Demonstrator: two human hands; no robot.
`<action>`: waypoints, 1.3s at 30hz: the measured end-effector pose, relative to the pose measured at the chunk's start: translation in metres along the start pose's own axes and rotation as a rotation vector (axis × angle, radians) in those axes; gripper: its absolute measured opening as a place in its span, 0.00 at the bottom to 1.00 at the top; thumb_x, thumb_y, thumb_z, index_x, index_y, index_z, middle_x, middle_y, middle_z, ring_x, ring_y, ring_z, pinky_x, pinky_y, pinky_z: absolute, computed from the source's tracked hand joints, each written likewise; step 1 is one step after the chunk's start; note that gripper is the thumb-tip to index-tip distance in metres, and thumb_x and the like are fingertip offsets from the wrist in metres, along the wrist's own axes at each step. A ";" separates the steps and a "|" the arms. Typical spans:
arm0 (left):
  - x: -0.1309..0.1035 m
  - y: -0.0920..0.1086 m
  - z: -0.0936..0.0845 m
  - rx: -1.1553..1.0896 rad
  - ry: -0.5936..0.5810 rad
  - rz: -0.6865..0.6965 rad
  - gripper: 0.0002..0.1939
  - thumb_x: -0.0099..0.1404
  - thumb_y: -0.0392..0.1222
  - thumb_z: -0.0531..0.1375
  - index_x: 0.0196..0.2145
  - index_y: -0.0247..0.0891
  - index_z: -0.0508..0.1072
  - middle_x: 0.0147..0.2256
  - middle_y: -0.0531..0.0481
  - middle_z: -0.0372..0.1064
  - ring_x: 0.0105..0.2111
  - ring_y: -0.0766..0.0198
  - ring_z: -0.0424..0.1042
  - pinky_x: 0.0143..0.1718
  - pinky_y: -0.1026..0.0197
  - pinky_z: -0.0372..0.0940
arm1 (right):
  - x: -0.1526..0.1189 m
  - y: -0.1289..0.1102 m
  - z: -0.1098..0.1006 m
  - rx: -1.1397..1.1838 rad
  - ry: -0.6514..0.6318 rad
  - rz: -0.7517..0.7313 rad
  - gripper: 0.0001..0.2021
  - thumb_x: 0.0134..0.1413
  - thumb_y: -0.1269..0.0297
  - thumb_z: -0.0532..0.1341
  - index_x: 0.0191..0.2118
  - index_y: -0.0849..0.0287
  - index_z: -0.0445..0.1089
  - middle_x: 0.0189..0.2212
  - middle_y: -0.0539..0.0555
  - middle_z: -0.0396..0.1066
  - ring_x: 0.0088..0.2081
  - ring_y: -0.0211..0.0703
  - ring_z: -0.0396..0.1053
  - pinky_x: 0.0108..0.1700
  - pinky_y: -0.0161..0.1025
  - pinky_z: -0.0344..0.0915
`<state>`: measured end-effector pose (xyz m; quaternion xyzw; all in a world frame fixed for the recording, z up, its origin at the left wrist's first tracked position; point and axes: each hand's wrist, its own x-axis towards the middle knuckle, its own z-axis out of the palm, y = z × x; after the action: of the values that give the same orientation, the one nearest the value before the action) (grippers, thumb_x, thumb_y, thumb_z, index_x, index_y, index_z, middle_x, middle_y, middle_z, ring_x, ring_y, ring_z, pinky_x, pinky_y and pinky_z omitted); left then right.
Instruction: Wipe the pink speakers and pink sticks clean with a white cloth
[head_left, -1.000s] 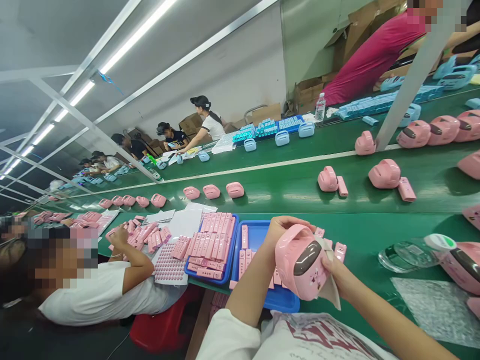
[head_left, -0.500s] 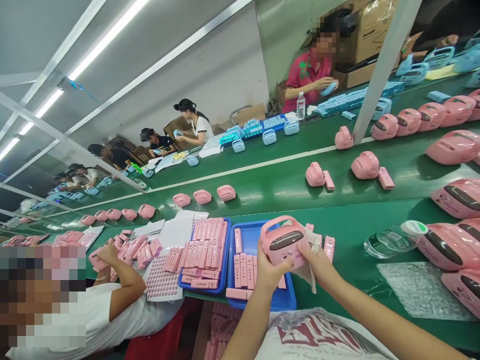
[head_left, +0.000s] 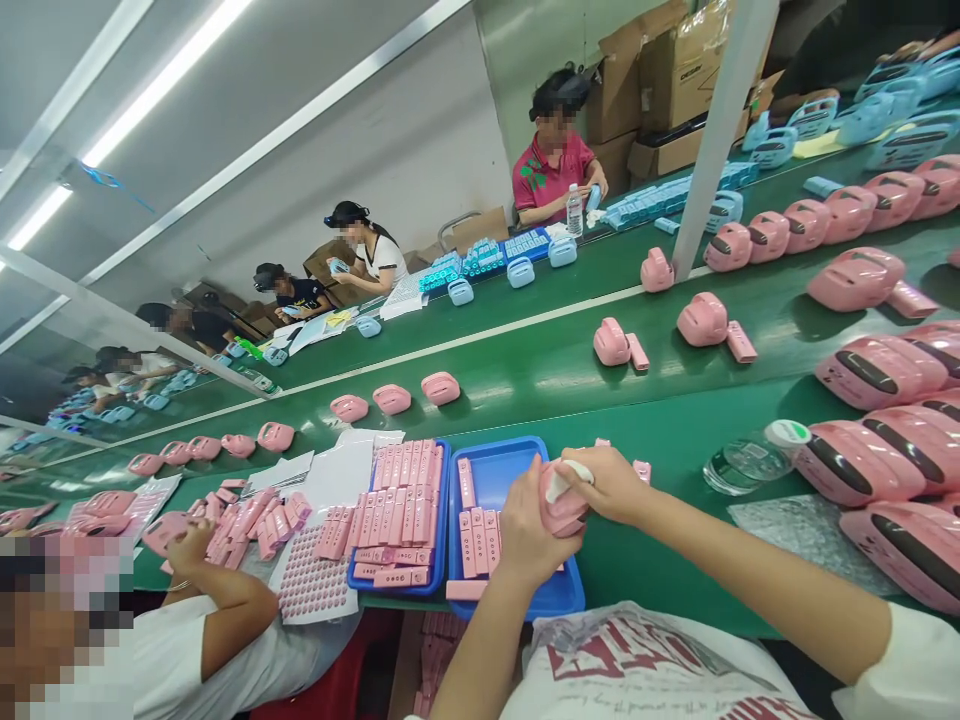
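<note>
My left hand [head_left: 527, 525] is wrapped round a pink plastic casing [head_left: 559, 512], which is turned so that its dark oval window is out of sight. My right hand [head_left: 613, 484] grips a white cloth [head_left: 565, 481] and presses it on the casing's upper side. Both hands are above the right part of a blue tray [head_left: 517, 452]. Rows of slim pink pieces [head_left: 478, 540] with small dark marks lie in that tray. A second blue tray [head_left: 442, 520], to its left, is stacked with similar pink pieces.
A clear bottle [head_left: 750, 458] lies on its side at the right, near rows of finished-looking pink casings [head_left: 885, 370]. A co-worker's hand [head_left: 191, 545] works at the left by a sticker sheet [head_left: 319, 572]. A slanted metal post [head_left: 724, 130] crosses the bench line.
The casing has been turned, so its dark window no longer shows. My right hand has brought the cloth from beside the casing onto its upper side. The view has shifted slightly right.
</note>
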<state>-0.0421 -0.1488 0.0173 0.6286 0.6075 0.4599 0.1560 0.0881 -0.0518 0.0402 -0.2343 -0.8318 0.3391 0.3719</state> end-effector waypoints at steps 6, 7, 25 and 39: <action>-0.003 -0.004 -0.012 0.315 0.032 0.550 0.34 0.56 0.42 0.61 0.58 0.36 0.54 0.48 0.38 0.65 0.52 0.52 0.63 0.51 0.47 0.63 | 0.017 0.038 -0.035 0.511 0.219 0.585 0.28 0.52 0.38 0.49 0.26 0.60 0.68 0.22 0.53 0.71 0.26 0.42 0.69 0.31 0.38 0.66; -0.003 -0.004 -0.013 0.337 0.052 0.596 0.32 0.57 0.43 0.60 0.57 0.36 0.55 0.47 0.37 0.64 0.52 0.52 0.63 0.51 0.47 0.63 | 0.017 0.039 -0.039 0.514 0.145 0.569 0.27 0.52 0.38 0.50 0.30 0.60 0.71 0.29 0.55 0.74 0.32 0.45 0.71 0.37 0.39 0.67; 0.011 -0.006 0.016 -0.705 0.245 -0.640 0.31 0.46 0.48 0.67 0.46 0.38 0.63 0.41 0.45 0.69 0.40 0.58 0.71 0.39 0.57 0.68 | 0.006 0.044 -0.025 0.431 0.333 0.493 0.32 0.56 0.40 0.46 0.52 0.61 0.66 0.48 0.61 0.70 0.49 0.52 0.68 0.49 0.49 0.66; 0.027 -0.017 0.033 -1.270 0.199 -1.169 0.19 0.58 0.57 0.52 0.33 0.40 0.70 0.35 0.43 0.72 0.38 0.58 0.73 0.35 0.60 0.69 | -0.040 0.038 0.060 -0.555 0.160 -0.518 0.21 0.61 0.62 0.51 0.59 0.59 0.58 0.55 0.54 0.63 0.64 0.42 0.41 0.65 0.48 0.29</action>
<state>-0.0316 -0.1091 -0.0021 -0.0336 0.4720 0.6110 0.6347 0.0709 -0.0760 -0.0358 -0.1339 -0.8919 -0.0232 0.4314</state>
